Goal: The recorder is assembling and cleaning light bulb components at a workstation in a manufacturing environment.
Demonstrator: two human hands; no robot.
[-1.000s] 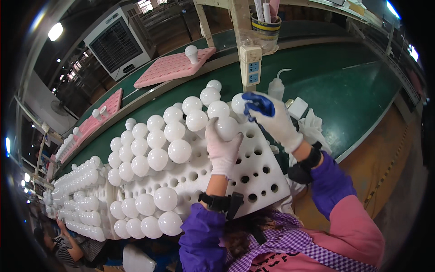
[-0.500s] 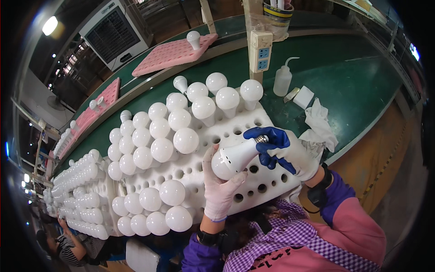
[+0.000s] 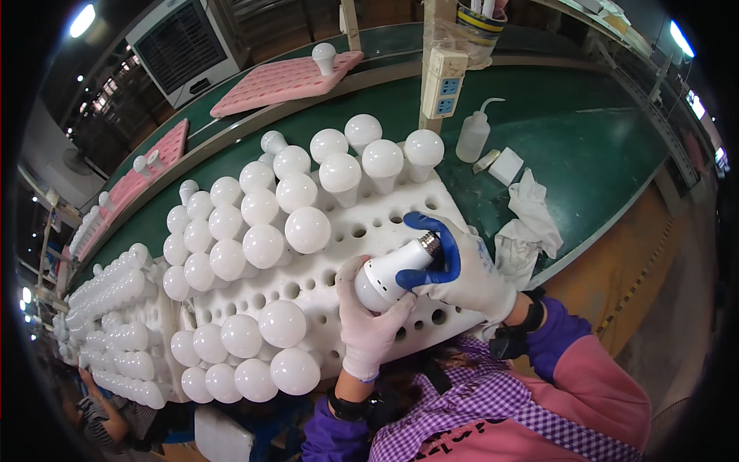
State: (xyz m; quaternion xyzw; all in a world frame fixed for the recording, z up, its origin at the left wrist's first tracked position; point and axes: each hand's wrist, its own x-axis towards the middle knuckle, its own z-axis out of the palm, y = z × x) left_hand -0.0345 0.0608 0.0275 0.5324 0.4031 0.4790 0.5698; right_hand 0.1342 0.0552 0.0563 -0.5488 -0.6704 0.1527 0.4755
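Observation:
Between my two hands is a white light bulb (image 3: 394, 269), tilted with its silver screw cap toward the upper right. My left hand (image 3: 369, 323), in a white glove, cups the round dome end. The fingers of my right hand (image 3: 454, 269), in a white glove with blue-coated fingers, wrap round the body just below the cap. Beneath them lies a white foam tray (image 3: 358, 231) with rows of round holes. Bulbs (image 3: 308, 229) stand dome-up in its far rows, and more bulbs (image 3: 282, 323) fill part of the near rows.
A white squeeze bottle (image 3: 473, 135), a small white box (image 3: 506, 165) and a crumpled cloth (image 3: 531, 219) lie on the green bench (image 3: 585, 138). A post with a socket strip (image 3: 445, 85) rises behind. Pink trays (image 3: 285, 86) line the far side. Another person (image 3: 108, 416) is at lower left.
My right hand has shifted from the bulb's screw cap down onto its body, leaving the cap exposed. The bulb stays in my left hand. The whole view has shifted slightly.

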